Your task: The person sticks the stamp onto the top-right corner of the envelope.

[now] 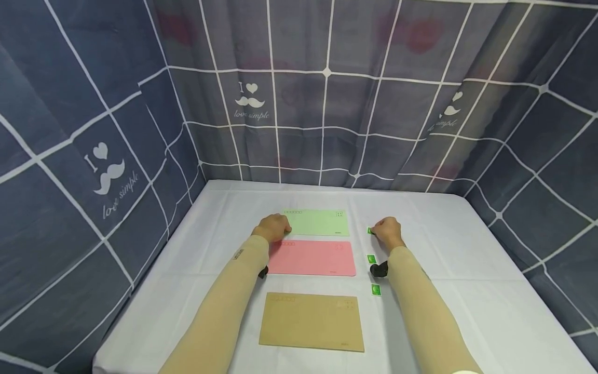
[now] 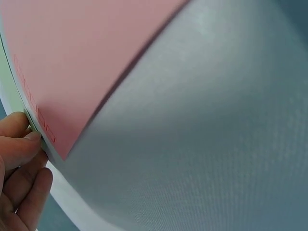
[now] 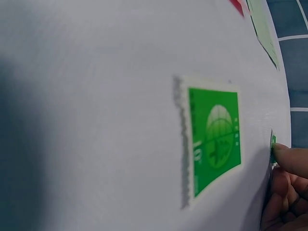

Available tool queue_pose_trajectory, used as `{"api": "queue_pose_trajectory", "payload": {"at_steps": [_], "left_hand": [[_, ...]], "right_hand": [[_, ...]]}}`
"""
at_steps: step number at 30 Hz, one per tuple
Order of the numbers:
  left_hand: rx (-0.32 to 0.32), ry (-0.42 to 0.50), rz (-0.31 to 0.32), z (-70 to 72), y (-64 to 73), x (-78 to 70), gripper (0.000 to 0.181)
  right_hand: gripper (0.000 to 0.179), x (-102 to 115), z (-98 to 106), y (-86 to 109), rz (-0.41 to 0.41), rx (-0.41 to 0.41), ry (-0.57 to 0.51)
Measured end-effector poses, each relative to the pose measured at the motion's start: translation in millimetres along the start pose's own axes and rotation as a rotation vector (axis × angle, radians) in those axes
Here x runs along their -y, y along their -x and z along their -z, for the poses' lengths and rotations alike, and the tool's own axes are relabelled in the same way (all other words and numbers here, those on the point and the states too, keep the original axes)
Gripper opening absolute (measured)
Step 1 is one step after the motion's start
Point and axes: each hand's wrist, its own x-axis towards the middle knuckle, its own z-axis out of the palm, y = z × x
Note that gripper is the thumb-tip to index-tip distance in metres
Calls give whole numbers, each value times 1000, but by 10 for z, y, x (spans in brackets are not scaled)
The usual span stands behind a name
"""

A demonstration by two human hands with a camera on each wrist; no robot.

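Envelopes of smooth, matte paper lie flat on white cloth, three in all and each a long rectangle: the green envelope farthest, the pink envelope in the middle, the brown envelope nearest. To their right are three stamps in a loose column, small green rectangles with white borders: the far stamp, the middle stamp and the near stamp. One seen close up from the right wrist has toothed edges and a pale round design. The left hand pinches the green envelope's left edge near its lower corner, thumb and finger almost meeting; the pink envelope lies just beside. The right hand pinches the far stamp between thumb and finger, its grip equally narrow. Two tan sleeves cover the arms, and creased dark fabric with white grid lines hangs behind.
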Motion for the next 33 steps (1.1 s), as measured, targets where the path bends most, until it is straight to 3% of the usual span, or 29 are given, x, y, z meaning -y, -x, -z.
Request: {"api": "queue_pose_trajectory", "payload": {"at_steps": [13, 24, 33], "left_hand": [[17, 27, -15, -72, 1, 15, 30], [-6, 15, -2, -32, 7, -9, 29], [-2, 21, -4, -32, -1, 16, 30]], "right_hand": [[20, -60, -9, 19, -4, 33, 9], [14, 0, -55, 5, 43, -52, 10], [15, 14, -103, -12, 57, -68, 14]]}}
